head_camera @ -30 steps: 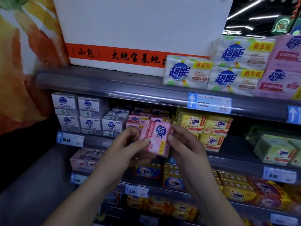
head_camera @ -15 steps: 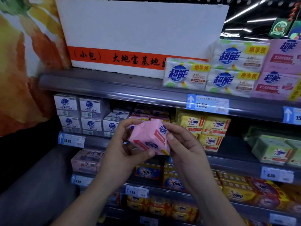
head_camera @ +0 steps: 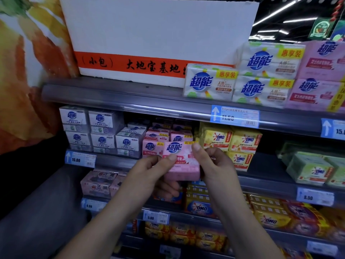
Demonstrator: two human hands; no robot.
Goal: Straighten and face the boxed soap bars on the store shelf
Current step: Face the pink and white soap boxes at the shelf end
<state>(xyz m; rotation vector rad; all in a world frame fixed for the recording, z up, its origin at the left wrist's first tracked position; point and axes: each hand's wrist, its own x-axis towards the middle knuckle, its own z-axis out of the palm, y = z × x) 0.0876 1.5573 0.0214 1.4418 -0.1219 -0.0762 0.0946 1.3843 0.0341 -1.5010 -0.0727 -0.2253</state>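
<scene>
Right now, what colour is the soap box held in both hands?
Pink, with a blue round logo on its front; the soap box shows best in the head view.

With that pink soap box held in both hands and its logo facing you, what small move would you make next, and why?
Probably ease the pink soap box forward into the pink stack on the shelf. The left hand and right hand hold it upright with the logo facing outward, just in front of the matching boxes, so it looks ready to seat.
</scene>
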